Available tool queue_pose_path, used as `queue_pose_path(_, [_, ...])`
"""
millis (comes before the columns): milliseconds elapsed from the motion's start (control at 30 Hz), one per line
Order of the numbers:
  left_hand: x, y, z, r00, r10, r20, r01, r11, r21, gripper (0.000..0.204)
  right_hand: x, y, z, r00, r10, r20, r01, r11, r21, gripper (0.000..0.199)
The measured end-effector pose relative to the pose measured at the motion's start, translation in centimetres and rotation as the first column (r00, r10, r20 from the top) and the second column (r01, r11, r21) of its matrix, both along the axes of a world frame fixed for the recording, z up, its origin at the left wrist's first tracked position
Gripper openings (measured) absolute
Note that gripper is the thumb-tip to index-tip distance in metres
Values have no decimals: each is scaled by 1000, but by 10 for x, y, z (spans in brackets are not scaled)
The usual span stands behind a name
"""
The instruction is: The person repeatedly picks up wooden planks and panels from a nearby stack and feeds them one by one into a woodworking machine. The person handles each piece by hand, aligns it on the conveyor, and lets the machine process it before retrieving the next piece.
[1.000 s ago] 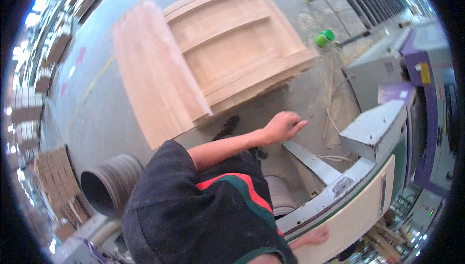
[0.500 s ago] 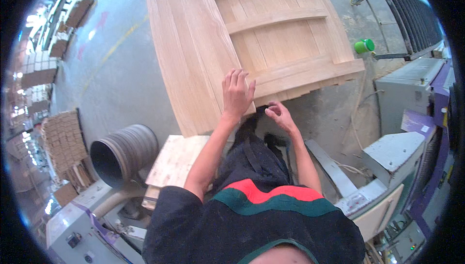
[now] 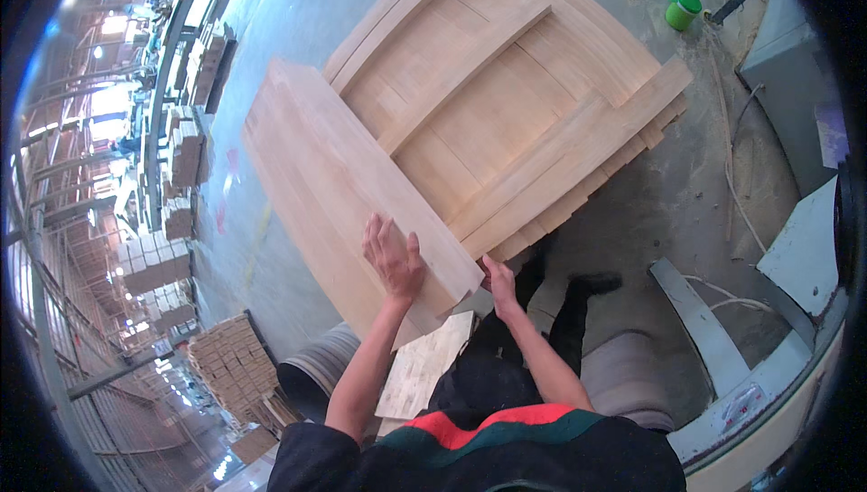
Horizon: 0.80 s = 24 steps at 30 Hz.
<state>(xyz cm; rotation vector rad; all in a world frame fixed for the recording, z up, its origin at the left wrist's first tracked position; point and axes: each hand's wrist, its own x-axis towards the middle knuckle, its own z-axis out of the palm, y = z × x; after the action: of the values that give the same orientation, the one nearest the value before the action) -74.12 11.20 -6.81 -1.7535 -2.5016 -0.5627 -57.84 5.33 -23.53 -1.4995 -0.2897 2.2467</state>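
A pale wooden panel (image 3: 316,167) made of joined strips lies at the left, along the side of a stack of wooden boards (image 3: 470,131). On the panel's top face rests my left hand (image 3: 394,262), its fingers stretched and slightly bent. At the panel's near right corner my right hand (image 3: 499,284) is closed on the edge; part of its grip is hidden. Long crosswise strips lie over the stack's upper boards.
A green jar (image 3: 684,9) stands on the floor at the far right. Grey machine parts (image 3: 713,338) and a pale cable are at the right. A ribbed duct (image 3: 325,356) and a pale board (image 3: 424,365) lie near my legs. Timber stacks (image 3: 235,356) stand at the left.
My view has turned, so the panel and stack now slant. My left hand lies farther in on the panel. My right hand has moved from beside the stack to the panel's corner and closed.
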Motion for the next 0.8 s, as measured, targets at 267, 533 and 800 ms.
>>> queue_pose_path(267, [6, 9, -3, 999, 53, 1, -53, 998, -40, 48, -8, -5, 8, 961, -238, -142, 226, 970, -92, 30])
queue_pose_path(533, [9, 5, 2, 996, 86, 13, -85, 995, -45, 46, -7, -2, 23, 991, -89, -97, 86, 996, -32, 25])
queue_pose_path(800, [-5, -2, 5, 996, 84, -9, -84, 996, -9, 50, -2, -18, 61, 998, -18, -54, 11, 992, -123, 55])
